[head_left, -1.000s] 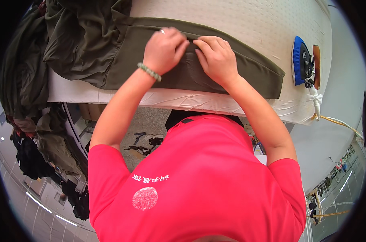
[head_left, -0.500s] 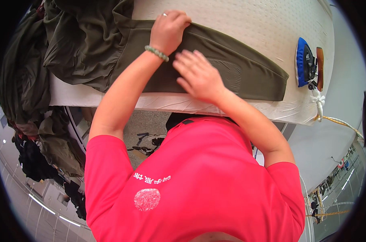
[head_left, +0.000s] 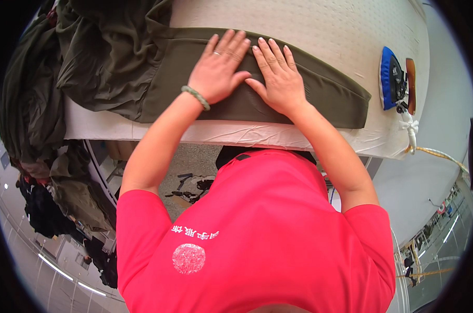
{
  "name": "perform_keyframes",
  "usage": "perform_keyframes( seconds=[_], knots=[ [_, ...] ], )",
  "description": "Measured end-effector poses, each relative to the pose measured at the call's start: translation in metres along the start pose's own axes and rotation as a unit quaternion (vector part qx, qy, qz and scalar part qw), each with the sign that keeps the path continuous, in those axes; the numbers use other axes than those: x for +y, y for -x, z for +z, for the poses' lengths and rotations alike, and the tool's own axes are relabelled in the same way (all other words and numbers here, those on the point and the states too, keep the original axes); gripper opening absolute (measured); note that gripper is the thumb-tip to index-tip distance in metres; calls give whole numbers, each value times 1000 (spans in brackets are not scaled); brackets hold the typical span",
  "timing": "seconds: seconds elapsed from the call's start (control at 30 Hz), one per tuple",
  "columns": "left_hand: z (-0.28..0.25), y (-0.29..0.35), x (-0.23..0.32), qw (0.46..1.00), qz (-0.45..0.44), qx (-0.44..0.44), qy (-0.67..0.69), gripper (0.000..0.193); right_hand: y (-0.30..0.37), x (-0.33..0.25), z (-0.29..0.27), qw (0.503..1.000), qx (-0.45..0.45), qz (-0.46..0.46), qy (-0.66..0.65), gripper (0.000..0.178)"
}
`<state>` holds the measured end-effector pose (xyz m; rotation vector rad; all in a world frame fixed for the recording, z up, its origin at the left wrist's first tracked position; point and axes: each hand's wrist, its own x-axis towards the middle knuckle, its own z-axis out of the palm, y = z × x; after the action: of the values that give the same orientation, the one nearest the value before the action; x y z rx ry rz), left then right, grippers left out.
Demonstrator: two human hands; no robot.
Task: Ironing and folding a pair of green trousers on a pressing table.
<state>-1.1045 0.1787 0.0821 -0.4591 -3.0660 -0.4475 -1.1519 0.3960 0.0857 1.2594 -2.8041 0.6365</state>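
Note:
A dark olive garment (head_left: 179, 78) lies on the pale padded table, one long tapering sleeve or leg stretched out toward the right. My left hand (head_left: 219, 68), with a ring and a beaded bracelet, presses flat on the cloth, fingers spread. Beside it my right hand (head_left: 279, 75) also lies flat on the same piece, its fingers apart and its thumb close to the left thumb. The rest of the garment is bunched in folds at the left.
An iron (head_left: 395, 83) with a blue sole cover and brown handle stands at the table's right end, its cord (head_left: 437, 153) trailing off right. More dark clothing (head_left: 30, 99) hangs over the left edge. The table's front edge (head_left: 247, 133) runs before my waist.
My left hand has let go of the cloth's far edge and flattened onto it. My right hand has moved up and to the right, and the inner folds look smoother.

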Motion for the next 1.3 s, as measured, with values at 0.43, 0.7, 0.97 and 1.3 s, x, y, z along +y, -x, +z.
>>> perform_keyframes(
  seconds=[0.43, 0.7, 0.97, 1.3],
  knots=[
    [13, -14, 44, 999, -32, 27, -6, 69, 161, 166, -139, 814, -23, 506, -286, 30],
    [46, -66, 172, 1000, -1, -10, 23, 71, 174, 152, -151, 820, 34, 445, -359, 24],
    [46, -69, 165, 999, 18, -26, 25, 74, 183, 186, -136, 729, 23, 469, -498, 39],
    [52, -38, 139, 986, -137, 70, -71, 74, 151, 176, -183, 864, -216, 291, -349, 47]
  ],
)
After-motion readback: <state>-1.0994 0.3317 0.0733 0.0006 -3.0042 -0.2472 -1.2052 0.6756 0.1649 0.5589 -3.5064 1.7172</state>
